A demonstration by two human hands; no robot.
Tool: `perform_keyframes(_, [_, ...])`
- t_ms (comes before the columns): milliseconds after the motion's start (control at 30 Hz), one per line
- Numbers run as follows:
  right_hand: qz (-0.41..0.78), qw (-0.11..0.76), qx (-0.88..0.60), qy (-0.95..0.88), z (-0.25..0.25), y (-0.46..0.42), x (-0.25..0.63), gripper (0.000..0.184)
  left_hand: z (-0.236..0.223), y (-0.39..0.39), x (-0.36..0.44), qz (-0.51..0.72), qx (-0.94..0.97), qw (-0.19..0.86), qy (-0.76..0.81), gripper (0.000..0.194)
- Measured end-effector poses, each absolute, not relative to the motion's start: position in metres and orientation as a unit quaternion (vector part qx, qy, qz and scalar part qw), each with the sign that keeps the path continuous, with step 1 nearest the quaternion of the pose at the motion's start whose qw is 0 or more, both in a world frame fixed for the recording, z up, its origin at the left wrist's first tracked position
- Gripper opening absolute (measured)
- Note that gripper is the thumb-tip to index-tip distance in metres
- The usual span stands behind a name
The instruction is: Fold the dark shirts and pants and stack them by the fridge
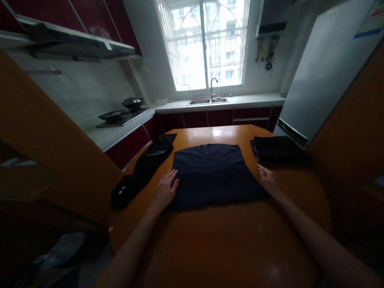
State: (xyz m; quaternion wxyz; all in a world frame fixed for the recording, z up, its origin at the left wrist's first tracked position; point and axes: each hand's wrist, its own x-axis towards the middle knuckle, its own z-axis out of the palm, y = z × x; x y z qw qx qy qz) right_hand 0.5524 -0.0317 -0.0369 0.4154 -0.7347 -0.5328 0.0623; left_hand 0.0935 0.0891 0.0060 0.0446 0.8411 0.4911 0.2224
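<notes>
A dark navy garment (pixel 210 176), folded into a broad flat shape, lies on the wooden table (pixel 222 244) in front of me. It widens towards my side, and its kind is hard to make out in the dim light. My left hand (pixel 166 188) rests with fingers apart on the garment's left edge. At the right edge, my right hand (pixel 269 180) is held low with its fingers loosely stretched towards the far side. I see no cloth gripped in either hand.
A crumpled black garment (pixel 150 164) with pale marks lies on the table's left. A folded black cloth (pixel 280 150) with a patterned edge lies at the right. Beyond are a sink (pixel 207 101), a hob with a wok (pixel 132 103), and a fridge (pixel 325 68).
</notes>
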Motion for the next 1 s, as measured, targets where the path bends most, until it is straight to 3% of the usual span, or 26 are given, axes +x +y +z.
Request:
perform_keyframes(100, [-0.003, 0.405, -0.672, -0.62, -0.024, -0.044, 0.519, 0.051, 0.01, 0.047, 0.122, 0.152, 0.916, 0.051, 0.368, 0.054])
perform_keyframes(267, [0.018, 0.218, -0.592, -0.776, -0.027, -0.061, 0.459, 0.057, -0.001, 0.018, 0.149, 0.049, 0.958, 0.054, 0.277, 0.066])
perform_keyframes(367, [0.035, 0.167, -0.603, -0.779, -0.03, -0.064, 0.454, 0.065, -0.005, 0.021, 0.148, 0.046, 0.958, 0.045, 0.278, 0.065])
perform_keyframes(767, [0.102, 0.155, -0.576, -0.796, -0.022, -0.072, 0.481, 0.068, 0.001, 0.022, 0.133, 0.055, 0.956, 0.088, 0.276, 0.059])
perform_keyframes(1000, [0.044, 0.201, -0.571, -0.795, -0.035, -0.095, 0.518, 0.047, -0.002, 0.022, 0.071, 0.087, 0.952, 0.079, 0.282, 0.053])
